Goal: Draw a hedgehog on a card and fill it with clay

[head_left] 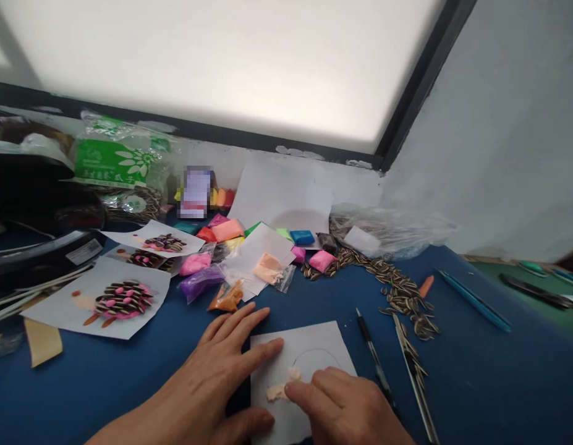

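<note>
A sheet of white paper [305,341] lies on the blue table with a curved pen line drawn on it. Pale peach modelling clay [275,393] is spread in a small patch on this sheet, with a rounder lump just above. My right hand [346,405] has its fingers curled in, and one fingertip presses at the edge of the clay. My left hand [221,371] is open, fingers spread, its thumb and index finger over the sheet's left edge. The underside of my right hand is hidden.
Sunflower seeds [402,287], a pen [372,346], tweezers [413,377] and a blue tool [474,300] lie to the right. Behind are clay packets [270,269], a phone [196,193] and a seed bag [119,161]. Hedgehog pictures [117,300] are at left.
</note>
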### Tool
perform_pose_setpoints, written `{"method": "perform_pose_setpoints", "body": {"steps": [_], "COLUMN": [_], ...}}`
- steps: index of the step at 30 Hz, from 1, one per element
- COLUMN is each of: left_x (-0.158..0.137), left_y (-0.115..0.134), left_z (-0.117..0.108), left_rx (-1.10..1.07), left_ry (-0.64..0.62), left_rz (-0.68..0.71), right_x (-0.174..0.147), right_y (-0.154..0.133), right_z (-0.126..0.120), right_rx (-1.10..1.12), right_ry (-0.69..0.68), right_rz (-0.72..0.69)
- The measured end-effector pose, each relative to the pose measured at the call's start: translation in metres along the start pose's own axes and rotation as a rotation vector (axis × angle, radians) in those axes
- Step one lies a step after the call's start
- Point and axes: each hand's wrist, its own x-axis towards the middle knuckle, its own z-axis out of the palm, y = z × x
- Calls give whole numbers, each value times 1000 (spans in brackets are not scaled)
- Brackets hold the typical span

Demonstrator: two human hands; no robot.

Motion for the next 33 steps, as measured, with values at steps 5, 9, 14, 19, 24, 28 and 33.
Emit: {"method": "perform_pose_setpoints", "body": {"steps": [5, 9, 14, 19, 24, 28, 33], "left_x": [1, 1, 3, 6, 8, 7, 5], "left_y": [-9, -16, -16, -15, -15, -15, -14], "left_z": [-2, 2, 7, 5, 3, 2, -2], "left_rx": [3, 7, 19, 19, 9, 27, 14], "left_ry": [-11, -2, 32, -23, -39, -50, -71], "left_rz": [17, 31, 1, 10, 24, 19, 35], "right_x": [-6, -5, 2, 4, -1, -3, 0], "right_y": [4, 4, 3, 6, 10, 10, 7], "right_z": [-7, -8, -4, -3, 1, 4, 7], "right_rx": [-80, -108, -175, -191, -207, -215, -248], "right_ry": [-114, -140, 14, 57, -24, -23, 49], "right_rz": [-51, -91, -88, -134, -130, -137, -139]}}
